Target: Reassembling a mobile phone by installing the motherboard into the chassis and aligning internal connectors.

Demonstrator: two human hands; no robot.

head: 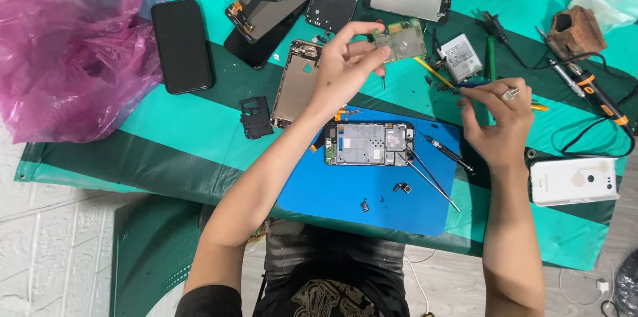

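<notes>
Near the top middle, the left hand [345,64] pinches a small green circuit board [401,42] between thumb and fingertips. To the right, the right hand [497,117] curls its fingers shut on a thin tool, mostly hidden. An opened phone [369,144] lies on the blue mat [372,204] below. The pink bag [66,58] is cut off at left.

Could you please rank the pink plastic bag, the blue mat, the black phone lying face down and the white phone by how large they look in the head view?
1. pink plastic bag and blue mat: look about alike, too close to rank
2. black phone
3. white phone, only slightly smaller
</notes>
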